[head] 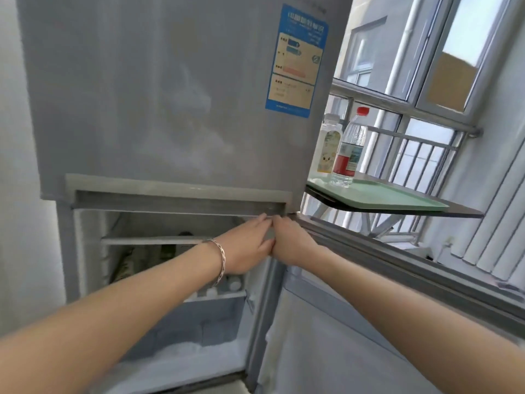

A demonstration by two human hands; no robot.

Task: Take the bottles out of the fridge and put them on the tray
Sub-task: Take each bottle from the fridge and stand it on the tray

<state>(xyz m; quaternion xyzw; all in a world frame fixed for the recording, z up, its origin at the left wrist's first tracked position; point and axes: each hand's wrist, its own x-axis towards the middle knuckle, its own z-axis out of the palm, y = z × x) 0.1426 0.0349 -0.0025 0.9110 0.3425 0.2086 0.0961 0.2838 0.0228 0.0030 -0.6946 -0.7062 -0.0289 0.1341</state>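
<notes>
The fridge [170, 95] has its upper door closed and its lower part open, the lower door [341, 322] swung out toward 4 o'clock. Both hands meet at the top right corner of the opening, touching each other. The left hand [247, 248], with a bracelet [221, 260] on the wrist, has its fingers straight and laid on the frame there. The right hand [292, 241] rests at the top edge of the door; its fingers are mostly hidden behind its back, so I cannot tell whether they grip.

Inside, under a shelf [147, 240], dim patterned shapes lie at 9 o'clock from the hands, too blurred to name. A few white caps [230, 284] show just below the left wrist, at 6 o'clock.

At 2 o'clock from the hands a green tray [397, 197] lies on a dark table [460, 213] by the window [426, 66]. Two bottles stand upright at its far left end, just beside each other: a clear bottle with a red cap [348, 149] and, at its 9 o'clock, a pale bottle with a white cap [328, 146]
</notes>
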